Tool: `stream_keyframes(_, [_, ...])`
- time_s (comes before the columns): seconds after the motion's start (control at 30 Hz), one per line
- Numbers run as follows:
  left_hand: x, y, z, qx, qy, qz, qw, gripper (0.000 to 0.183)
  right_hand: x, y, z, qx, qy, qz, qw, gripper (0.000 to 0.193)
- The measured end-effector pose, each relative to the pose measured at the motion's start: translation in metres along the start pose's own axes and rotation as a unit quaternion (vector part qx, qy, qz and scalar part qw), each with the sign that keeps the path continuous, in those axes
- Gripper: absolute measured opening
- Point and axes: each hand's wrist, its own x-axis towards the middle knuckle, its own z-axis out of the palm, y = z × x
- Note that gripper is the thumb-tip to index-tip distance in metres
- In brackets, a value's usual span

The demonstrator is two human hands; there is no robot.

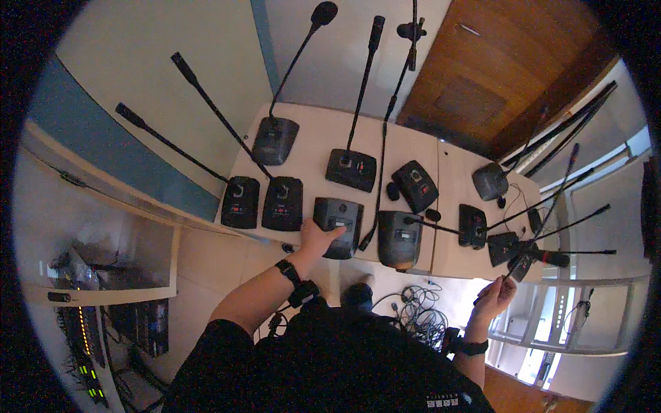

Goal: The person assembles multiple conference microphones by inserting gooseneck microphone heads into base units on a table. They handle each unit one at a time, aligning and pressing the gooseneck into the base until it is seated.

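My left hand [319,239] grips the left side of a dark microphone base [350,241], its thumb lying over the top face; the other fingers are partly hidden. This base shows a pale label and no stem. Beyond the table's near right edge, my right hand [494,300] pinches the lower end of a thin black gooseneck microphone [552,201], which slants up to the right over several other stems. To the right of my left hand stands another dark base [399,241]. Two microphone bases [282,204] [240,203] with long goosenecks are to its left.
On the pale table [413,146] are more microphone bases [351,169] and a loose stem [383,158]. Stems crowd its right end. A brown wooden door [509,62] is behind. Coiled black cables [421,310] lie below the near edge; a rack with lit lamps [86,344] stands lower left.
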Motion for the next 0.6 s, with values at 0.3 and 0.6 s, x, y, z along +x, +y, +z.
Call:
stream_keyframes(0.3, [-0.015, -0.003, 0.012, 0.160, 0.000, -0.026, 0.987, 0.119, -0.002, -0.112, -0.033, 0.064, 0.211, -0.249, 0.943, 0.020])
stream_keyframes(0.6, [-0.017, -0.005, 0.011, 0.150, 0.005, -0.026, 0.988, 0.116, -0.033, -0.221, 0.030, 0.267, 0.036, -0.273, 0.924, 0.029])
